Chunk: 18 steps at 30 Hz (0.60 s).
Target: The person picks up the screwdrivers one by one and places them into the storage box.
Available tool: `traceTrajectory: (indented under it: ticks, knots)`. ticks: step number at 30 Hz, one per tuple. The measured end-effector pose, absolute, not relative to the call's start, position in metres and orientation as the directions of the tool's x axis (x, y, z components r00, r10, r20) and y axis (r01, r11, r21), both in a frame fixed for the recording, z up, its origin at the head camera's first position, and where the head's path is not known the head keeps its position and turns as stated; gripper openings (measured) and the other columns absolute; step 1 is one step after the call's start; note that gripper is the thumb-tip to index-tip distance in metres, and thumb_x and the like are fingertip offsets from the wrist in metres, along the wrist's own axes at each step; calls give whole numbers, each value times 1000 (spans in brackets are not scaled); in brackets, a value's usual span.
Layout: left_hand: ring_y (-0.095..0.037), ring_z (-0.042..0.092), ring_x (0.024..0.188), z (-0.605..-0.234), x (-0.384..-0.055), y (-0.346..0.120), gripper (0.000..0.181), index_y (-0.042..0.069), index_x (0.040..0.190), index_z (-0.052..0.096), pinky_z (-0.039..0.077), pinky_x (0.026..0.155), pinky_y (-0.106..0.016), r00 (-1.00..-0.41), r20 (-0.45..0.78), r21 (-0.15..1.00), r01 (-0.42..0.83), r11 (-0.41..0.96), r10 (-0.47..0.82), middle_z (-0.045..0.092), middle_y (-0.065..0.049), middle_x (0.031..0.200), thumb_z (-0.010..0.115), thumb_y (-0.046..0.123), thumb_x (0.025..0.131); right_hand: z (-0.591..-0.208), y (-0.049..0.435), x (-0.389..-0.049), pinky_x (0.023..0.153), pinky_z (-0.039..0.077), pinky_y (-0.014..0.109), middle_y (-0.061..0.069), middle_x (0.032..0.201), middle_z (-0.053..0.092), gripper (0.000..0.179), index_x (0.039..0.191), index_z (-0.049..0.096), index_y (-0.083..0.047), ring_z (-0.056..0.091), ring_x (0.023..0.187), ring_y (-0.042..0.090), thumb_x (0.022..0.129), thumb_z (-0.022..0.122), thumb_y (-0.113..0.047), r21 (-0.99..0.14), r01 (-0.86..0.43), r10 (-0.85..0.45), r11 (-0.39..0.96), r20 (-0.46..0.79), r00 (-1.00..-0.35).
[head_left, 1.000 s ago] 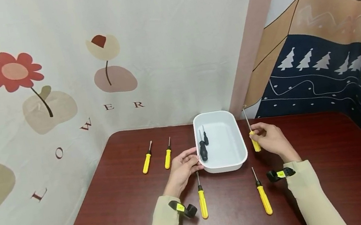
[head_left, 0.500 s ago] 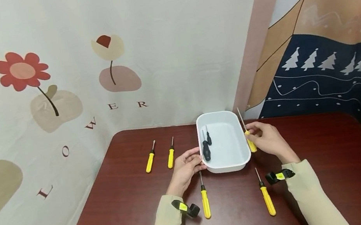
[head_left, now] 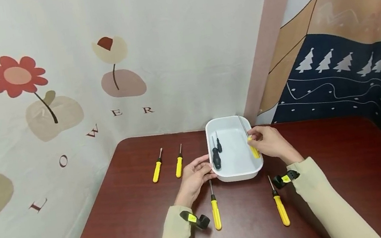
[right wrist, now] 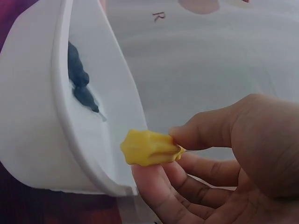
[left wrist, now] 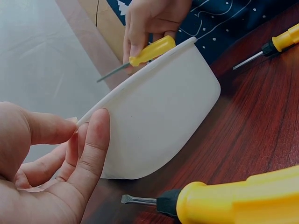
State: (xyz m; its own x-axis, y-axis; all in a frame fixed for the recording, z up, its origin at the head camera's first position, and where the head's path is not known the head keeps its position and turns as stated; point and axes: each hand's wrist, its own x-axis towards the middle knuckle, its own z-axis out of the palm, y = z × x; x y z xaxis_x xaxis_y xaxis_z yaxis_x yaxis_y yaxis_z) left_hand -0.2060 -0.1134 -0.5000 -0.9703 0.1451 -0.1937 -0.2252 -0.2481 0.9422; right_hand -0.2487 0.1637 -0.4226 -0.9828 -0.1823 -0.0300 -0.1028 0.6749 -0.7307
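Observation:
A white rectangular tub point(head_left: 239, 177) stands at the back of the table, with two black-handled screwdrivers point(head_left: 216, 158) lying along its left side. My left hand point(head_left: 193, 180) pinches the tub's near-left rim between thumb and fingers, seen closely in the left wrist view. My right hand point(head_left: 272, 142) holds a yellow-handled screwdriver point(head_left: 254, 149) by its handle, over the tub's right side, its shaft pointing away. In the right wrist view, the yellow handle point(right wrist: 147, 148) sits between thumb and fingertips, beside the tub's rim point(right wrist: 60, 93).
Two yellow screwdrivers point(head_left: 157, 171) lie left of the tub on the dark red table point(head_left: 129, 228). Another yellow screwdriver point(head_left: 216, 214) lies in front of it, near my left wrist, and one more yellow screwdriver point(head_left: 281, 209) by my right forearm. A printed curtain point(head_left: 180, 54) hangs behind.
My right hand has carried the yellow screwdriver leftward, from beside the tub to over its right side. My left hand has stayed on the rim.

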Motion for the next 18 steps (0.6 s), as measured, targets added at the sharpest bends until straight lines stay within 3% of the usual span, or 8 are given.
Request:
traceTrajectory:
  ticks: [7,18]
  knots:
    - [-13,68,77,-499,-205,-113,41,-1,139,59,65,74,-26,-971,-201,940,-229,-253,132,64,-12,99,62,-5,98,-423,151,-259,71,63,25,16,109,63,37,129,63,3,63,94,25,97,64,-17,-724,-57,-197,688,-111,-974]
    - [-13,68,77,-499,-205,-112,42,-2,139,58,65,73,-25,-971,-199,941,-228,-249,134,65,-12,99,63,-4,98,-423,133,-269,68,64,26,15,105,60,39,129,62,4,65,86,22,95,65,-16,-672,-8,-209,740,-218,-953]
